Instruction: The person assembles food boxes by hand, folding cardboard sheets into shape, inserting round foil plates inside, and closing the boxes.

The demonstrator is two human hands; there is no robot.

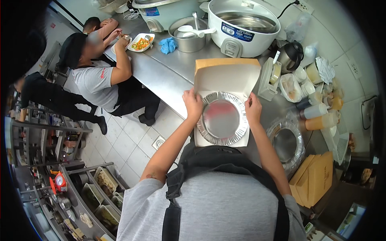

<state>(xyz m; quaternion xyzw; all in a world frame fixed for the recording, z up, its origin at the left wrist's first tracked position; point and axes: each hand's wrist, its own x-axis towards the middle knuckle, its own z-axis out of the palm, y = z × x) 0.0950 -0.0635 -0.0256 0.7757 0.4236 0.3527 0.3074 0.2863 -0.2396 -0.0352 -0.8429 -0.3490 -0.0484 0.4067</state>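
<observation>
An open cardboard box (225, 77), brown outside and white inside, stands in front of me with its lid raised at the back. Inside it lies a round foil pan (223, 117) with a crimped silver rim and a reddish reflection on its base. My left hand (193, 105) is closed on the box's left side near the lid fold. At the opposite corner, my right hand (253, 108) pinches the right side. On the counter beyond my right forearm rests a stack of foil pans (284, 145) in clear plastic.
Folded brown boxes (313, 178) lie at the right. Sauce bottles (321, 120) and a thermal jug (290, 56) crowd the wall side. Behind the box stand a white rice cooker (231, 37) and a steel pot (189, 43). A seated person (96, 72) eats at the left.
</observation>
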